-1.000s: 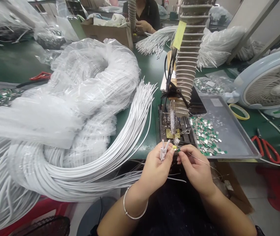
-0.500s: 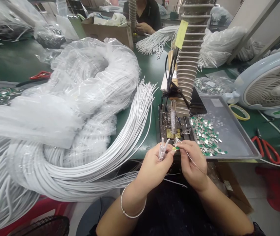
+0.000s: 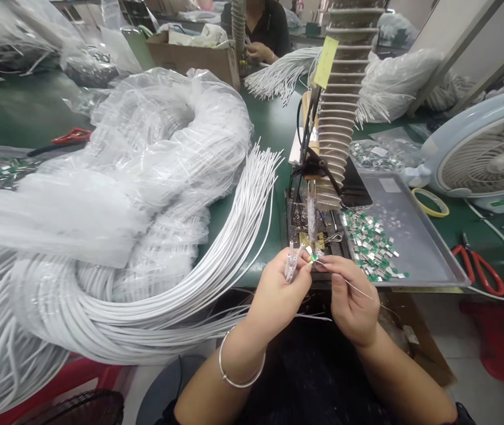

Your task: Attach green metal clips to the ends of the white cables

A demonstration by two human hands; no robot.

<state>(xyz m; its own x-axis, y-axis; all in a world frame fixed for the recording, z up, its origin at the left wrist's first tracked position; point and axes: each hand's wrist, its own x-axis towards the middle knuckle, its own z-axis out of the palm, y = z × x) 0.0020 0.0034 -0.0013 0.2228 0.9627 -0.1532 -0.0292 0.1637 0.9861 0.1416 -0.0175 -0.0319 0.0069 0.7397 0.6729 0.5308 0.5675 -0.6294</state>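
Note:
My left hand [image 3: 281, 295] is closed around several white cables [image 3: 293, 262], whose cut ends stick up above the fingers. At its thumb and fingertips sits a small green connector board [image 3: 313, 258] with a metal plug, just below the tip of a mounted soldering iron [image 3: 311, 218]. My right hand [image 3: 354, 298] pinches a thin solder wire [image 3: 353, 287]; its front end reaches the board, and the rest trails back over the hand. Where exactly the wire meets the board is too small to make out.
A thick bundle of white cables [image 3: 216, 265] and plastic-wrapped coils [image 3: 167, 136] cover the left. Right of the iron, a metal tray [image 3: 429, 248] holds loose connectors [image 3: 373, 245]. Beyond are red-handled scissors [image 3: 480, 268], yellow tape [image 3: 430, 202], a fan [image 3: 495, 147] and an extraction hose [image 3: 344, 100]. Another person sits opposite.
My right hand has drawn back slightly to the right and down from the board, with more solder wire showing between. The board in my left hand has tilted and risen a little.

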